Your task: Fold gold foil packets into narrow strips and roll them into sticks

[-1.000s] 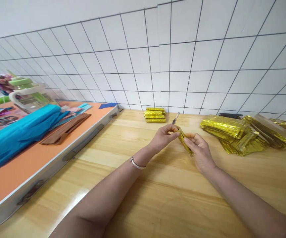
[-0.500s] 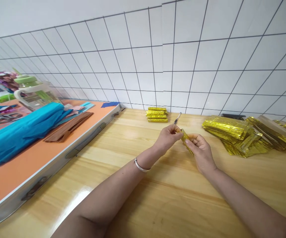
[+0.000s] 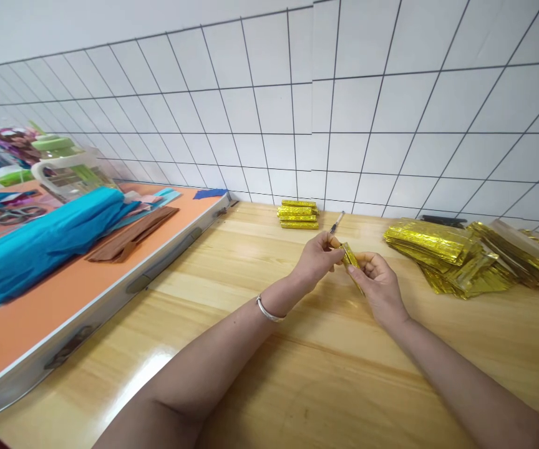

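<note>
A narrow folded strip of gold foil (image 3: pixel 350 259) is held between both hands above the wooden table (image 3: pixel 307 368). My left hand (image 3: pixel 315 259), with a silver bangle on its wrist, pinches the strip's upper end. My right hand (image 3: pixel 379 282) grips the lower part, thumb pressed on top. A small neat stack of folded gold strips (image 3: pixel 298 214) lies by the wall behind the hands. A loose heap of gold foil sheets (image 3: pixel 456 255) lies to the right.
A pen (image 3: pixel 336 222) lies near the wall beside the stack. An orange-topped board with a metal edge (image 3: pixel 124 274) adjoins the table on the left, carrying blue cloth (image 3: pixel 45 243), brown strips (image 3: pixel 131 234), scissors (image 3: pixel 14 214) and a plastic container (image 3: pixel 70 174). White tiled wall behind.
Both hands keep their hold on the gold strip with only small finger shifts. The view has drifted slightly, so everything sits a little further right.
</note>
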The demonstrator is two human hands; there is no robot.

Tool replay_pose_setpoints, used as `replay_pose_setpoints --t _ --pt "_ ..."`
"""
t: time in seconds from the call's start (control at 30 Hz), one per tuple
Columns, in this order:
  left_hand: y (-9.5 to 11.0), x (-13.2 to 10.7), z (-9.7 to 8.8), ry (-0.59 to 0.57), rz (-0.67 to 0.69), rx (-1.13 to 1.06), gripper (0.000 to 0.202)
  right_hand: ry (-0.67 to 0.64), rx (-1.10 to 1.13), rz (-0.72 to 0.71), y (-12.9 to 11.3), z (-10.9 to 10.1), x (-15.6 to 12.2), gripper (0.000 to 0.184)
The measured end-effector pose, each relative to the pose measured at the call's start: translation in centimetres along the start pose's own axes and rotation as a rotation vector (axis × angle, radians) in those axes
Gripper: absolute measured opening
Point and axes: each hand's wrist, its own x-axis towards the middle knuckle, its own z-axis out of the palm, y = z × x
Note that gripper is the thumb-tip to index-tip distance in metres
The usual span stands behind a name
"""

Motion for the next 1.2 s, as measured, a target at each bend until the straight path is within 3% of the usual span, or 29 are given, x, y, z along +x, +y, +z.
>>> replay_pose_setpoints --t 0.27,0.53,0.83,1.03,1.2 --pt "0.1 0.1 -0.1 0.033 -0.034 -0.024 0.016 -0.041 -0.100 -0.054 0.1 0.0 0.1 0.029" --pt "0.5 0.1 -0.4 -0.040 -0.101 -0.155 0.016 -0.030 -0.058 -0.025 0.5 -0.4 0.3 0.028" --pt "0.5 0.1 -0.3 0.004 -0.120 -0.125 0.014 -0.038 -0.123 -0.049 0.6 -0.4 0.3 0.029" --pt "-0.5 0.4 -0.6 0.024 -0.036 -0.110 0.017 -0.065 -0.184 -0.049 0.6 -0.4 0.3 0.031" --pt "-0.6 0.6 -1.4 -0.107 0.148 -0.072 0.017 -0.073 -0.191 -0.065 0.5 -0.5 0.2 0.031"
